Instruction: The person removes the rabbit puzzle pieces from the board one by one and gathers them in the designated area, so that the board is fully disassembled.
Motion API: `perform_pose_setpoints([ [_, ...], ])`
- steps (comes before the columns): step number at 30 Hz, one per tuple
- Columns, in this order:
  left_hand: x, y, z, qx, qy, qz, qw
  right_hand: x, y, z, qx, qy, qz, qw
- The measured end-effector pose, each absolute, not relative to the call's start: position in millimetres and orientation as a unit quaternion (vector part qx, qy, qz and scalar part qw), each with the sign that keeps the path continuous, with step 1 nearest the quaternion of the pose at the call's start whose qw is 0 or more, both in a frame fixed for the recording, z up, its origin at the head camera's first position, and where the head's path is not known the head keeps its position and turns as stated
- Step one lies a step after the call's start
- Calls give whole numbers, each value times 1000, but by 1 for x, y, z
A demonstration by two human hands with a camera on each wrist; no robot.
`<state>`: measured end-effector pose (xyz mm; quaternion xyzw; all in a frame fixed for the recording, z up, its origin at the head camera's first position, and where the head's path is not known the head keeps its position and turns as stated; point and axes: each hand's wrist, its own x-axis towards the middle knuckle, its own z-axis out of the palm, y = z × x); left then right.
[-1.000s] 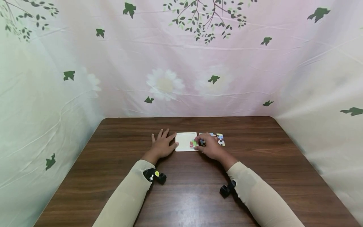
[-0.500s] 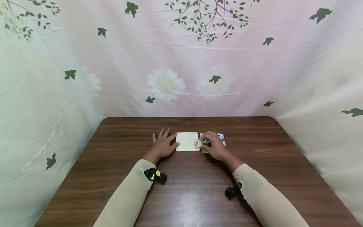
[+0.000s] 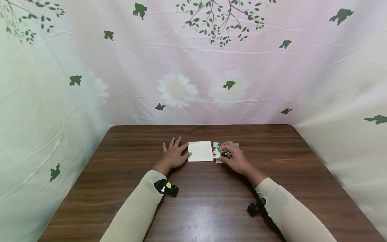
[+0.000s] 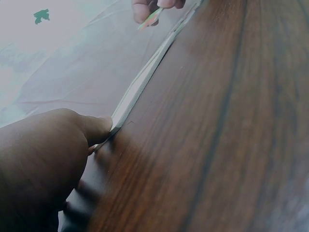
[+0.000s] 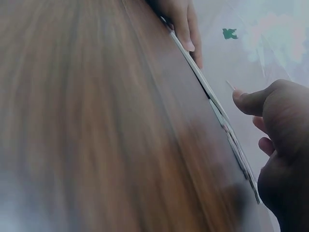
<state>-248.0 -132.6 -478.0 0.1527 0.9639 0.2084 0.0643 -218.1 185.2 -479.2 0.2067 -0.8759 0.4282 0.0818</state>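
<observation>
In the head view, a white puzzle tray lies flat on the table. My left hand rests at its left side with fingers spread, the thumb and index finger touching its edge. The left wrist view has that thumb against the tray's near corner. To the right of the tray, my right hand pinches a pink and green jigsaw puzzle piece between thumb and fingers. Both wrist views show this piece raised above the surface. Below the hand lie several other puzzle pieces, partly covered by it.
The brown wooden table extends toward me and to both sides. A printed fabric backdrop hangs behind it and along the sides. Each sleeve carries a black wrist camera, the left one and the right one.
My right hand has moved right with the puzzle piece, from over the tray's right part to above the loose pieces. The tray's inside now shows fully. The left hand stays in place.
</observation>
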Motion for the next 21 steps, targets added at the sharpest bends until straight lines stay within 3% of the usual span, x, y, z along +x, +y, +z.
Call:
perform_pose_setpoints([
  [21, -251, -134, -483, 154, 965, 203, 58, -210, 227, -479, 157, -891, 423, 50],
])
